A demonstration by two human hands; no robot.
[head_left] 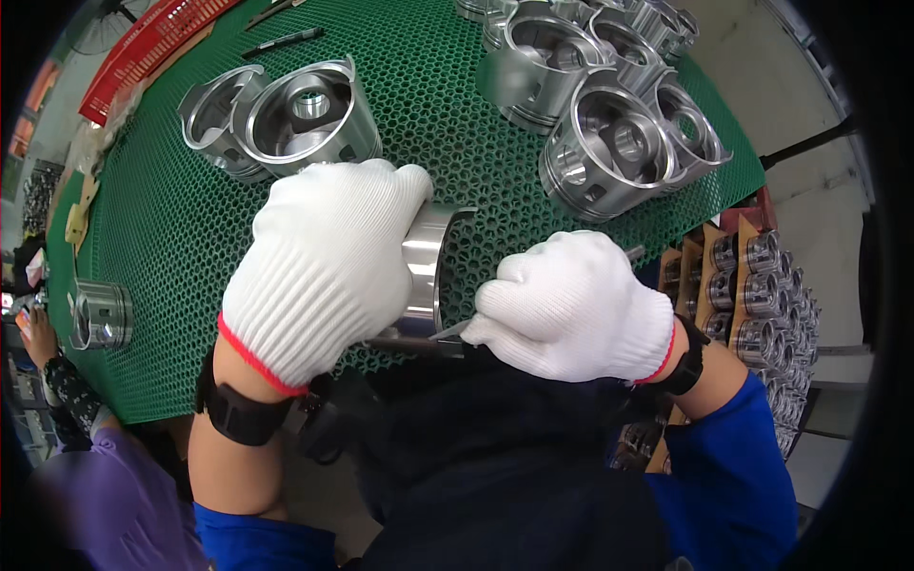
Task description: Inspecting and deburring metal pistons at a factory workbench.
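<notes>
A shiny metal piston lies on its side at the near edge of the green mesh-covered table. My left hand, in a white knit glove with a red cuff, is closed over it and hides much of it. My right hand, gloved the same way, is a fist around a slim tool whose thin metal tip points left to the piston's lower rim. Whether the tip touches the rim, I cannot tell. The tool's other end shows beyond the fist; the kind is hidden.
Two pistons stand beyond my left hand, and several more are grouped at the far right. One piston is at the left edge, near a co-worker's hand. A dark pen, a red basket and racked pistons surround these.
</notes>
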